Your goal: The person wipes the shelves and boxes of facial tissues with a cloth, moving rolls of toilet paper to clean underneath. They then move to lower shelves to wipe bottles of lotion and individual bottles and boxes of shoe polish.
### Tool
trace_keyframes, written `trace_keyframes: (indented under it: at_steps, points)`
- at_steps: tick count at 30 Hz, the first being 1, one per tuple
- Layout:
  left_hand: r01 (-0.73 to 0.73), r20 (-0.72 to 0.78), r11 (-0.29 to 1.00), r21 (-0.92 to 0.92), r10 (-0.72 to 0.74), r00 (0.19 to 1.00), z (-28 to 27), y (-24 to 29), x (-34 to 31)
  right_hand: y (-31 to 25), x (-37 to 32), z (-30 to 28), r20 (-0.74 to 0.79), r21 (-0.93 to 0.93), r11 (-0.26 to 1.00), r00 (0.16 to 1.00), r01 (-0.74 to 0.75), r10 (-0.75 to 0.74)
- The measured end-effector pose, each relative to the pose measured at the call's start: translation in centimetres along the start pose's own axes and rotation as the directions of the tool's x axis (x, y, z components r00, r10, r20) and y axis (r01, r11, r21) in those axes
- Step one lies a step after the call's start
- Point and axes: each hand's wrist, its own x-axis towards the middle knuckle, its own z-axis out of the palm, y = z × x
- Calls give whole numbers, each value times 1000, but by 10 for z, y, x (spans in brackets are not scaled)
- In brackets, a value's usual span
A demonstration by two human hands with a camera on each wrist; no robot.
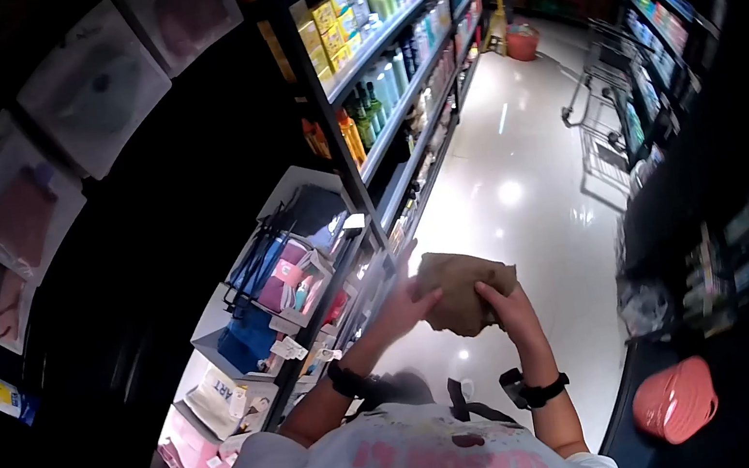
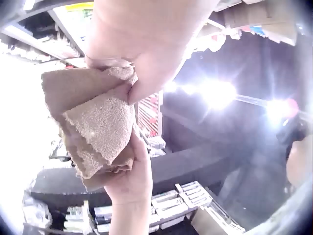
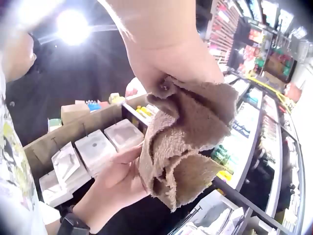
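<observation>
A brown terry towel [image 1: 464,290], folded and bunched in layers, is held up in front of the chest. My right hand [image 1: 511,308] grips its right side, thumb lying on top in the head view. At the left edge, my left hand [image 1: 397,311] holds it with the thumb against the fabric; this hand is blurred in the head view. From the left wrist, the towel [image 2: 98,117] shows its fuzzy face and uneven edges, with part of it tucked under the left thumb. In the right wrist view the towel [image 3: 183,142] hides the left fingertips.
Close on the left is a low shelf with fabric bins [image 1: 244,338] of packaged goods. Beyond it runs a tall shelf [image 1: 387,65] of bottles and boxes. A shopping cart [image 1: 601,85] stands along the right of the aisle floor [image 1: 503,145]. A red basket [image 1: 675,400] is at lower right.
</observation>
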Motion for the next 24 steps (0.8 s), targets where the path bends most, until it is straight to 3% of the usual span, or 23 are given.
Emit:
trace_keyframes:
  at_steps: [2, 4, 5, 6, 8, 10, 11, 13, 14, 15, 16, 17, 18, 20, 21, 22, 24]
  points:
    - [-69, -89, 996, 54, 74, 993, -18, -17, 28, -16, 34, 2, 41, -29, 995, 994, -100, 101]
    - [-207, -137, 941, 267, 250, 959, -22, -33, 58, -4, 75, -20, 55, -142, 949, 955, -280, 290]
    - [-7, -138, 951, 310, 52, 989, -15, -7, 67, 13, 92, -28, 42, -55, 971, 971, -231, 234]
    - [-150, -28, 905, 397, 175, 984, -15, -9, 91, 24, 109, -33, 21, 31, 984, 985, -173, 173]
    - [-141, 104, 866, 480, 103, 989, -18, -2, 136, 31, 146, -42, -15, 49, 981, 982, -189, 190]
    - [-223, 127, 839, 496, 184, 975, -33, -20, 188, 29, 185, -50, -68, 182, 975, 987, -130, 144]
    - [-205, 63, 840, 503, 201, 978, -40, -25, 214, 27, 211, -53, -83, 192, 979, 993, -65, 82]
    - [-195, -5, 794, 576, 242, 970, -57, -16, 257, 10, 262, -56, -175, 99, 995, 985, 25, -8]
    - [-247, -17, 788, 564, 310, 951, -68, -15, 275, -6, 284, -56, -166, 93, 995, 986, -19, 34]
    - [-298, -72, 818, 492, 380, 922, -76, -15, 293, -32, 301, -46, -146, 60, 998, 989, 31, -22]
    - [-192, -111, 843, 502, 283, 953, -83, 7, 304, -44, 321, -45, -97, 29, 999, 995, 39, -36]
    - [-242, -143, 832, 499, 354, 924, -93, 4, 321, -46, 343, -41, -93, -2, 978, 974, 208, -207]
    - [-291, -175, 813, 505, 426, 888, -100, 3, 335, -50, 363, -43, -74, -13, 982, 979, 189, -189]
    - [-237, -235, 801, 549, 421, 876, -107, 16, 352, -55, 398, -43, 167, -280, 877, 920, 389, -355]
    - [-202, -263, 773, 601, 430, 863, -114, 23, 362, -58, 412, -45, 227, -336, 894, 946, 298, -230]
    - [-230, -304, 809, 541, 443, 843, -119, 23, 370, -59, 429, -36, 251, -320, 898, 941, 301, -226]
    - [-173, -378, 716, 676, 538, 753, -133, 21, 380, -56, 458, -15, 318, -281, 915, 928, 290, -197]
